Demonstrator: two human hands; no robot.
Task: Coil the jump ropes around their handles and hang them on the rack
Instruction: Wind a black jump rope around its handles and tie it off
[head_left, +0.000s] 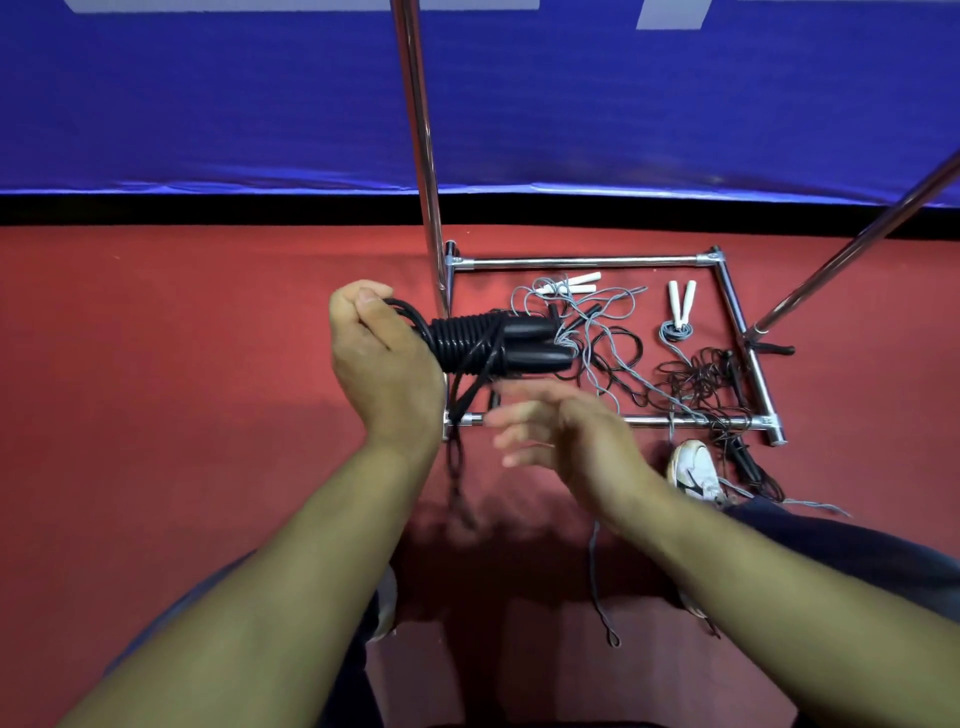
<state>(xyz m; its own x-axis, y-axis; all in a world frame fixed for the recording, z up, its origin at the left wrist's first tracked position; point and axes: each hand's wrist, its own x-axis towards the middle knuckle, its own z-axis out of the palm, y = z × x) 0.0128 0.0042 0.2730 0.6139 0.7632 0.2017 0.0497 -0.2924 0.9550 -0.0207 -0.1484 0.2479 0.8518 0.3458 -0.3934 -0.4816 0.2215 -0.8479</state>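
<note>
Along the top of the view, at 12 o'clock, a blue banner (260, 93) carries pale shapes cut off by the frame; no writing can be read. Below it lies red flooring (156, 322). A chrome rack (582, 261) stands at 1 o'clock, its base frame enclosing loose ropes: two pairs of white handles (681, 302) with grey cord and a tangle of black cord (696, 379). One upright pole (421, 156) rises directly behind the held bundle. A white shoe (693, 470) sits at 4 o'clock beside the frame. At centre, the left hand (379, 353) grips one end of the black jump rope (467, 343), fingers curled round it; coils wrap the paired black handles, which point toward 3 o'clock, and a loose tail hangs toward 6 o'clock. The right hand (566, 431), blurred, fingers spread and straight, hovers just below the bundle, apart from it.
</note>
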